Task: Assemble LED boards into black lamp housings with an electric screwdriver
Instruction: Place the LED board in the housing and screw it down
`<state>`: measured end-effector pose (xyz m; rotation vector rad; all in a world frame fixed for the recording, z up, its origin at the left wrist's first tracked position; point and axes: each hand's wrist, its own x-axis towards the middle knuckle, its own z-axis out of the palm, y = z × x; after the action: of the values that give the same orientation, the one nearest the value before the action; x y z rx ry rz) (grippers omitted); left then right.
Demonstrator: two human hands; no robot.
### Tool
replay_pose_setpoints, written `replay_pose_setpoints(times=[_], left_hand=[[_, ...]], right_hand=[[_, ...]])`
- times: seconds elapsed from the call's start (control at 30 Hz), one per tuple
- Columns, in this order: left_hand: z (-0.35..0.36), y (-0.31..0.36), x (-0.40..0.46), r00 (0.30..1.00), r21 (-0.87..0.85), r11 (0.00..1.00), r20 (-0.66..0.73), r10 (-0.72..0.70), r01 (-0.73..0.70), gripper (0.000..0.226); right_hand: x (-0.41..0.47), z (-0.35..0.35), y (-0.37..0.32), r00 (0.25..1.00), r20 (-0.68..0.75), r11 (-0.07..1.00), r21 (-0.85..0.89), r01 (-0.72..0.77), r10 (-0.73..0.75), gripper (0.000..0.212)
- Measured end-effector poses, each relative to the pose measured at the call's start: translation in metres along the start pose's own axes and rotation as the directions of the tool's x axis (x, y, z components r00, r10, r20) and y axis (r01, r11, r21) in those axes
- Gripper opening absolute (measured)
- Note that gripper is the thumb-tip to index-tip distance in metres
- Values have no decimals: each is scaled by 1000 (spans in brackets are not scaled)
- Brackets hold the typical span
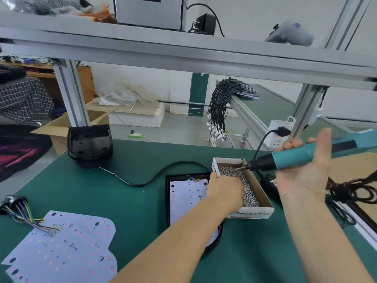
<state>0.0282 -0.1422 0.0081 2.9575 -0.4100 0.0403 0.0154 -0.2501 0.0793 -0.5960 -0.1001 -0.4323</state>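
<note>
A black lamp housing lies on the green bench with a white LED board set inside it. To its right stands a cardboard box full of small silver screws. My left hand reaches over the housing into that box, and its fingertips are hidden among the screws. My right hand, palm up, grips a teal electric screwdriver. The screwdriver's bit points left, just over the far end of the box.
An empty black housing sits at the back left. Loose LED boards with a wired connector lie at the front left. A black cable crosses the mat. A coiled brown cord lies at the right and a power strip behind.
</note>
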Motion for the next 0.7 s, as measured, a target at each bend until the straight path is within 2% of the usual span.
replay_pose_setpoints(times=[0.03,0.13,0.27,0.47,0.53,0.6,0.63,0.7], left_hand=[[1,2,4,999,32,999,46,-6,4,12],[-5,5,14,988,95,995,155,-20,6,27],[-7,7,20,975,141,986,214,60,-91,27],[-5,7,22,964,167,960,182,193,-224,19],[-3,6,19,971,160,961,123,206,-224,22],[-2,3,13,982,63,980,-3,190,-190,19],[-4,0,10,986,-37,987,-64,157,-159,17],[-11,-7,1,990,-366,927,-139,28,-78,17]], right_hand=[[0,0,0,1000,-3,1000,-8,-1,1,24],[0,-1,1,1000,-17,999,-41,-3,3,24],[1,0,-2,1000,-7,999,-48,-7,6,25],[4,-4,-6,1000,20,999,-40,4,-4,27],[4,-6,-7,1000,23,999,-34,-2,3,27],[3,-8,-7,1000,23,1000,-23,-10,10,28],[4,-8,-8,1000,23,1000,-21,-14,14,28],[3,-6,-10,999,29,1000,-5,-25,25,29]])
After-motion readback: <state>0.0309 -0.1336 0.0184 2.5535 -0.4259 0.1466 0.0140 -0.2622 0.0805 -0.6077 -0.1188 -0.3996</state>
